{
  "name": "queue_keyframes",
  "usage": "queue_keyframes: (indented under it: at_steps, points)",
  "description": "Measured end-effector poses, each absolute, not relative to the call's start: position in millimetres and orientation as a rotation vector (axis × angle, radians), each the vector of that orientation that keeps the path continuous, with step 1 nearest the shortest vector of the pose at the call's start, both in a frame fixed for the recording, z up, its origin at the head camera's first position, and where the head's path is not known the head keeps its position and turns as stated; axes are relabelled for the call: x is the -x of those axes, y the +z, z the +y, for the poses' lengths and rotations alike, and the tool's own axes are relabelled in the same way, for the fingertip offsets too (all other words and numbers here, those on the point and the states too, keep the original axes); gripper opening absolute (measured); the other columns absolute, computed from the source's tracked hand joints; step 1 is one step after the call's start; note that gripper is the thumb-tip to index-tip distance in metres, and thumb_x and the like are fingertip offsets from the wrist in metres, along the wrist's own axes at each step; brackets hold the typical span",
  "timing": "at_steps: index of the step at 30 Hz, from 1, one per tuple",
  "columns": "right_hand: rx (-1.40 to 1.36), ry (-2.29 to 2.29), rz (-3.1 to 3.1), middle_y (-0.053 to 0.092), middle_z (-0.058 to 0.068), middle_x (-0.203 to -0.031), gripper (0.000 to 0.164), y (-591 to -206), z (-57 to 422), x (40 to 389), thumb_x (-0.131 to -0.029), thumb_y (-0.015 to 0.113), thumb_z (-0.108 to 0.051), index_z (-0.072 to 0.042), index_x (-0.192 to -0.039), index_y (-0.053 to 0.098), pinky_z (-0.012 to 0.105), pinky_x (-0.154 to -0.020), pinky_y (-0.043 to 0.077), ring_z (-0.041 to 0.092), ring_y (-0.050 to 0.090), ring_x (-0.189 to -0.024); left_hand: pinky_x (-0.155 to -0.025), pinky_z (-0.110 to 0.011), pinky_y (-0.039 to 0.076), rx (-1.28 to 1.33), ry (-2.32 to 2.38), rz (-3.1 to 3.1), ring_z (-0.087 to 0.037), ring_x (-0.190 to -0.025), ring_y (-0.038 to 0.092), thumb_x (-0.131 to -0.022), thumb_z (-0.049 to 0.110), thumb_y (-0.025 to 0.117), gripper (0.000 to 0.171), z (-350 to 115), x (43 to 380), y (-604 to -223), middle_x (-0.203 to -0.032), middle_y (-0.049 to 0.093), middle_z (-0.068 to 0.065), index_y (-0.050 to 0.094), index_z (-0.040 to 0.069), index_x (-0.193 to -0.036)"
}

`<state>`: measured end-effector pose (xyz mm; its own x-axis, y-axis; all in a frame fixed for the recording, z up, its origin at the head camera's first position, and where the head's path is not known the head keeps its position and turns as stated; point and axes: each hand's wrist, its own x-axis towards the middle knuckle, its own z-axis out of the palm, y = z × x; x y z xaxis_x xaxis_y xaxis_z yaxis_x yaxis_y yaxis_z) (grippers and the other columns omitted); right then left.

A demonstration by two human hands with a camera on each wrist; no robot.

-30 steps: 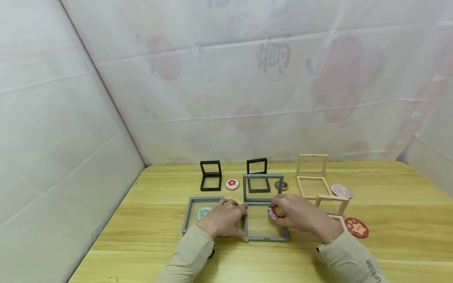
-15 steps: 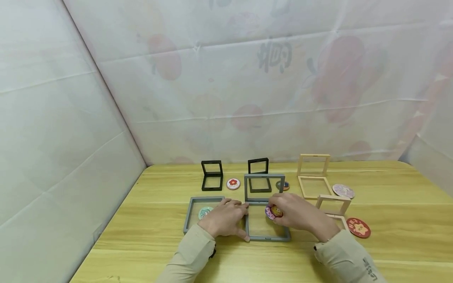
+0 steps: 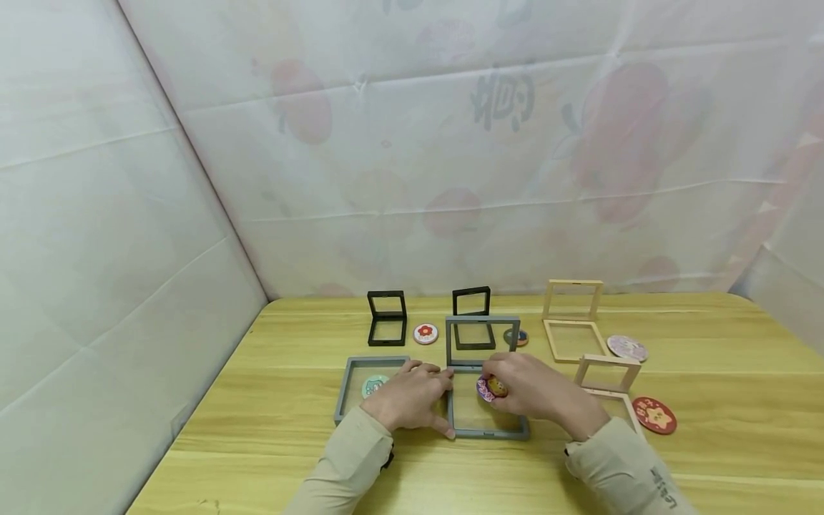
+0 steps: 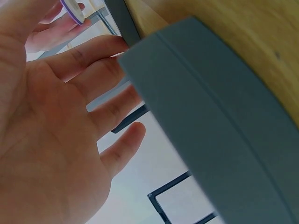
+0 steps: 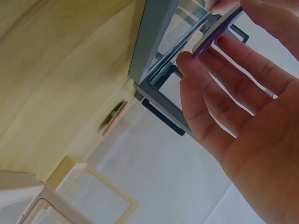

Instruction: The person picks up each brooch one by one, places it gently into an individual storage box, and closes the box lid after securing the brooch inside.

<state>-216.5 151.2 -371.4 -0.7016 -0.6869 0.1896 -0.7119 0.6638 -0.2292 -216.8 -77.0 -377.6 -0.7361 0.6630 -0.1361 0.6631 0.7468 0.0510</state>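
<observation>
In the head view my right hand [image 3: 531,385] pinches a round purple-rimmed badge [image 3: 484,390] over the lower half of an opened grey display frame [image 3: 489,434]. The right wrist view shows the badge [image 5: 219,31] edge-on and tilted, between thumb and fingertips. My left hand [image 3: 412,395] lies along the left side of that frame, fingers spread and thumb at its front left corner. Its palm side fills much of the left wrist view. A second grey frame [image 3: 348,390], lying flat with a mint-green badge [image 3: 373,387] inside, is partly hidden behind the left hand.
Two black frames [image 3: 387,319] [image 3: 473,289] stand opened at the back, near a red-flower badge [image 3: 425,333] and a dark badge [image 3: 522,337]. Rightward are a yellowish frame [image 3: 546,340], a pale frame [image 3: 632,372], a lilac badge [image 3: 627,348] and a red star badge [image 3: 654,415].
My right hand has shifted left with the purple-rimmed badge, from the right part of the opened grey frame toward its middle. My left hand has stayed at the frame's left side.
</observation>
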Motion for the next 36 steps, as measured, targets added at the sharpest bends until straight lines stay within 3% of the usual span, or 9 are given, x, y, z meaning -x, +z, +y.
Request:
queue_keyframes:
  at_steps: [17,36]
  points:
    - [-1.168,0.403,-2.828,0.066,0.008,-0.1,0.022,-375,144,215,-0.08,0.085,-0.012,-0.005,-0.096,0.071,0.032,-0.069,0.056,0.016,0.062,-0.081,-0.116,-0.04,0.031,-1.06,0.003,2.799,-0.022,-0.137,0.047,-0.079,0.058,0.079,0.072,-77,217,-379,-0.151,0.05,-0.002,0.066,0.014,-0.135]
    - [-1.157,0.316,-2.809,0.069,0.011,-0.102,0.022,-379,139,217,-0.078,0.086,-0.014,-0.007,-0.093,0.072,0.038,-0.074,0.059,0.025,0.067,-0.089,-0.115,-0.04,0.033,-1.072,-0.015,2.807,-0.021,-0.135,0.05,-0.079,0.058,0.08,0.071,-76,218,-379,-0.15,0.051,-0.002,0.067,0.014,-0.133]
